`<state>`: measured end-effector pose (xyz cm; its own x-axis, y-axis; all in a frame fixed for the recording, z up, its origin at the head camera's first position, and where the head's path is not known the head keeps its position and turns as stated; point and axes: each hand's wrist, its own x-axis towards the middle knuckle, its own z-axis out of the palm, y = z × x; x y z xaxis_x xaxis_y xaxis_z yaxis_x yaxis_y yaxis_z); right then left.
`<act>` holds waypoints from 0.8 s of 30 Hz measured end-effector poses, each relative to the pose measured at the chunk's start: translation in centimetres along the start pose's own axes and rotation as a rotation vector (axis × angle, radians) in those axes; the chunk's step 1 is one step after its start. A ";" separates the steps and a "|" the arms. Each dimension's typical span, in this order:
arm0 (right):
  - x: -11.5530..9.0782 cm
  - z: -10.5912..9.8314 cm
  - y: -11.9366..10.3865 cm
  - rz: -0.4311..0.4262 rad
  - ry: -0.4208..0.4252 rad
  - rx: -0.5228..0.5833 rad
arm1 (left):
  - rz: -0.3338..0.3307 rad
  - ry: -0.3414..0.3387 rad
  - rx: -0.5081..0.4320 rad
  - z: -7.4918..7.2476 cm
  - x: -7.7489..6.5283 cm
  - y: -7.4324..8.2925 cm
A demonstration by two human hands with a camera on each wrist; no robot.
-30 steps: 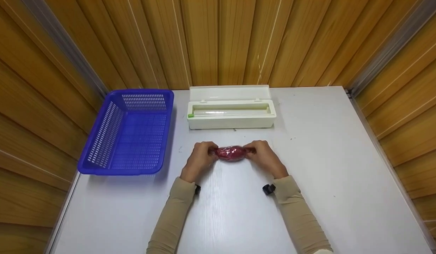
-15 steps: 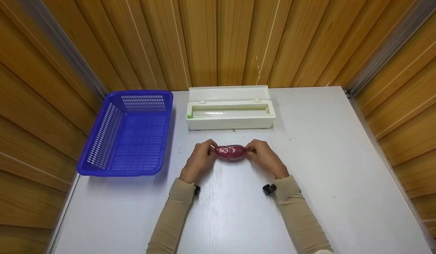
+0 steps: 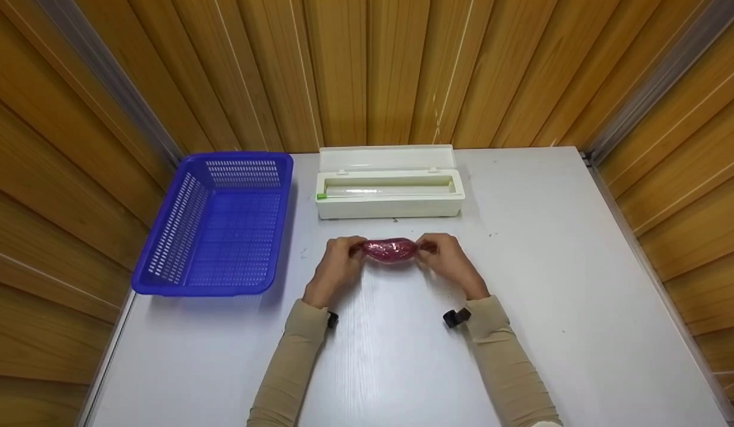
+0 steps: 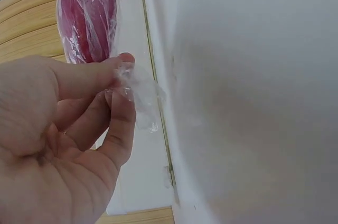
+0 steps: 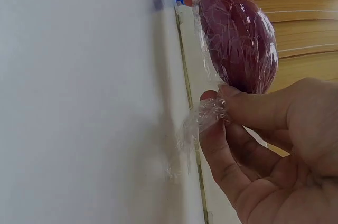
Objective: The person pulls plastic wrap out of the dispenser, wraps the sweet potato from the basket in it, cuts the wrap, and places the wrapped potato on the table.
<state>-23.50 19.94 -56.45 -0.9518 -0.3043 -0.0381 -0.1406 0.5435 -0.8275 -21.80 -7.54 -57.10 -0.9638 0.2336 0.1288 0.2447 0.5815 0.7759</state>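
Observation:
A smooth, oblong purplish-red thing (image 3: pixel 390 250), rounded like a fruit or vegetable, is wrapped in shiny clear cling film. It hangs between both hands at the middle of the table, close over the surface in the head view. My left hand (image 3: pixel 334 267) pinches one gathered end of the cling film (image 4: pixel 141 97) between thumb and forefinger, and a loose tail sticks out past the fingertips. At the other end, my right hand (image 3: pixel 451 264) pinches the twisted cling film (image 5: pixel 203 118) in the same way. The wrapped body lies just beyond each thumb.
Behind the hands stands a white cling film dispenser (image 3: pixel 390 209) with its lid up, a roll inside and a green slider at its left. A blue slotted basket (image 3: pixel 203 290) sits on the left of the white table (image 3: pixel 550 267). Wood-look panels enclose the back and sides.
The wrapped purplish-red thing has turned a little between the hands and shifted slightly away from the body. Both hands keep their pinch on the film ends; the basket and dispenser stay put.

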 end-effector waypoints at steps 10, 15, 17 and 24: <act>0.2 -0.3 0.1 0.068 0.042 0.279 | -0.068 0.039 -0.252 -0.4 0.2 0.3; 0.2 -0.4 -0.1 0.095 0.060 0.450 | -0.120 0.027 -0.347 -0.3 0.3 0.3; 0.2 -0.4 -0.1 0.116 0.066 0.496 | -0.132 0.025 -0.364 -0.2 0.3 0.3; 0.2 -0.3 -0.2 0.189 0.089 0.549 | -0.183 0.029 -0.432 0.1 0.4 0.5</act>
<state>-23.77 20.00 -56.13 -0.9692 -0.1617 -0.1857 0.1730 0.0896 -0.9808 -22.07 -7.11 -56.73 -0.9910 0.1318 -0.0217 0.0095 0.2321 0.9726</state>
